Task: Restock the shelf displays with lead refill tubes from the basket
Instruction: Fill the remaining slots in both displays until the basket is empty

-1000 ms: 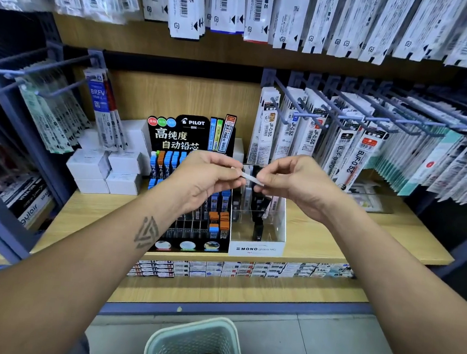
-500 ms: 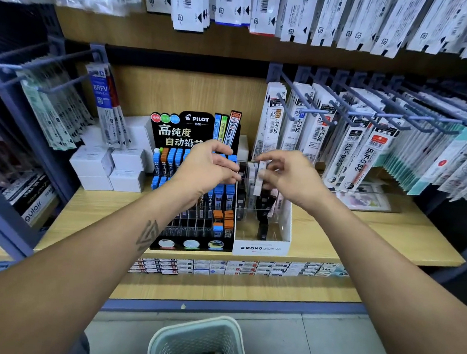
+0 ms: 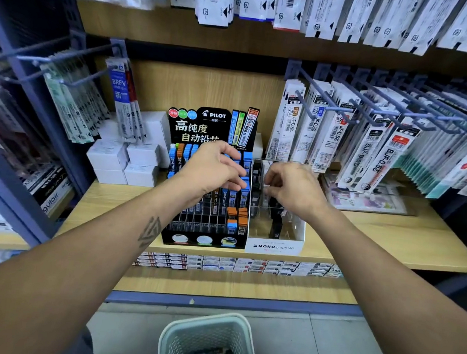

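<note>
**While Stocking the Clear Bin: Hands Over Both Displays**

Standing upright in the stepped slots of the PILOT display (image 3: pixel 212 117): lead refill tubes (image 3: pixel 247 161), blue-capped and orange-capped, long axis vertical, caps up. Same upright pose for the black tubes (image 3: pixel 274 226) in the clear MONO display (image 3: pixel 274 246) just beside it. More stock apparently down in the basket (image 3: pixel 166 338) on the floor, too blurred to sort out.

Probably light, stiff and slick little plastic cases, with brittle leads inside. Best pinched across the narrow sides near the cap, kept vertical, and lowered straight into a slot rather than dropped. Easy to knock neighbouring tubes askew, judging by the tight rows.

Hovering over the upper rows of the PILOT tubes: left hand (image 3: pixel 218 172), fingers loosely bent toward the right, nothing visibly held. Poised above the back of the MONO display: right hand (image 3: pixel 291 188), fingers (image 3: pixel 269 180) curled together as if pinching. Cannot tell whether a tube sits between them, given the blur.

Both displays set on the wooden shelf (image 3: pixel 391 243), touching side by side. Stacked white boxes (image 3: pixel 108 156) to the left, hanging refill packs (image 3: pixel 336 135) on hooks to the right.
</note>
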### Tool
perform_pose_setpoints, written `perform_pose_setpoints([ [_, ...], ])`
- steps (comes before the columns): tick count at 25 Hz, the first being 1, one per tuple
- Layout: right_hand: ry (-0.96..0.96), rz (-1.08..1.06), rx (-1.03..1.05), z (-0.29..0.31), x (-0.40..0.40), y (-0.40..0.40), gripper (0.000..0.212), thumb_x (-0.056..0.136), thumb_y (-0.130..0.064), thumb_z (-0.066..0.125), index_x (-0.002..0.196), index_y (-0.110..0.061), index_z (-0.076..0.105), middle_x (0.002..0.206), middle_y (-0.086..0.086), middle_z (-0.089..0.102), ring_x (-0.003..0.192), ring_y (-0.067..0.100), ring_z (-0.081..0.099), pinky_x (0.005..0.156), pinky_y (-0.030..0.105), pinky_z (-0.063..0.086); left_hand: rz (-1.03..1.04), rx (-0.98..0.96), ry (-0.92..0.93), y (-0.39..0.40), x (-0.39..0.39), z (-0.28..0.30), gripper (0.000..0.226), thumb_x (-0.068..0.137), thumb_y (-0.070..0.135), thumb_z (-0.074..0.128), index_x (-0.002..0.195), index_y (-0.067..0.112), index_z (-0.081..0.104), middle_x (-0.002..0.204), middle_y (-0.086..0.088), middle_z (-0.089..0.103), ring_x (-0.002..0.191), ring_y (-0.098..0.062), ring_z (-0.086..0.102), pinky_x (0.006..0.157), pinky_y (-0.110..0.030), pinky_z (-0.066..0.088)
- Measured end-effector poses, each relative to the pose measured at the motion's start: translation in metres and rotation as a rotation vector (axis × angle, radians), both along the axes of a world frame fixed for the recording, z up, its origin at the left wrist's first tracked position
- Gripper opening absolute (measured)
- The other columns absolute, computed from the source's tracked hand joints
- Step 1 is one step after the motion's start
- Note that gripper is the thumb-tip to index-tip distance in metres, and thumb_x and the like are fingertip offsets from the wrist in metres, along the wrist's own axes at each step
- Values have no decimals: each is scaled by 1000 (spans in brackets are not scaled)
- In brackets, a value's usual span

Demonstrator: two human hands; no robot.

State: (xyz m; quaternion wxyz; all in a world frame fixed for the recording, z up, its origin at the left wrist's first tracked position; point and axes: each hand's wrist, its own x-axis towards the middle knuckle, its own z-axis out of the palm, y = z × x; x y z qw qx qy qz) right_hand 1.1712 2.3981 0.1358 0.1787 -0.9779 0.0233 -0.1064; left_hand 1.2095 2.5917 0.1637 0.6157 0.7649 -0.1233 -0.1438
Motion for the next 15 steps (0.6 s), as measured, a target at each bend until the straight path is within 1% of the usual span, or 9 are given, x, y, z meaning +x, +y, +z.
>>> perform_pose_setpoints([
  [2,33,2,-27,-2,0,1,20,83,-26,79,78,-34,62,86,-7,69,94,23,64,108,54,40,-2,7,-3,0,0,1,36,87,-20,54,117,-1,55,97,-21,73,79,-35,75,76,-44,63],
  [3,43,9,-33,-3,0,1,17,84,-26,78,78,-34,65,88,-7,70,96,24,64,109,53,39,-2,14,-4,1,0,1,35,87,-20,54,117,-1,55,97,-21,73,79,-35,75,75,-43,63],
  [6,-20,38,-106,-4,-1,1,7,86,-22,76,85,-28,75,97,-4,66,102,23,60,97,43,47,-11,39,-13,1,-1,-1,32,88,-20,52,114,-2,56,98,-22,72,77,-34,75,72,-41,64],
  [7,-50,38,-129,-4,-1,1,5,87,-19,76,88,-24,77,99,-2,62,103,23,58,93,41,48,-13,44,-20,0,-2,0,30,88,-20,50,112,-2,56,98,-23,72,75,-33,75,71,-40,64],
  [9,-90,23,-144,-3,0,-1,7,88,-13,74,91,-18,78,101,0,58,103,24,57,91,44,49,-14,54,-40,1,-4,0,25,91,-19,47,107,-2,58,96,-24,72,72,-31,74,70,-39,64],
  [11,-142,18,-111,-3,-3,0,9,87,-9,73,90,-17,78,97,-1,58,98,24,59,90,45,50,-21,68,-59,6,-9,2,20,93,-16,49,102,-3,60,94,-24,71,70,-29,72,66,-36,63],
  [13,-203,3,-20,0,-12,5,10,87,-9,72,89,-16,77,93,-3,61,92,22,62,85,38,52,-44,86,-66,14,-20,2,19,93,-15,49,96,-2,62,91,-25,72,65,-26,70,60,-32,59],
  [15,-228,-1,113,5,-33,16,11,87,-11,68,90,-18,75,88,-4,66,84,17,63,77,31,53,-103,136,-37,23,-38,0,23,92,-17,46,91,-3,64,86,-25,72,61,-24,68,55,-30,56],
])
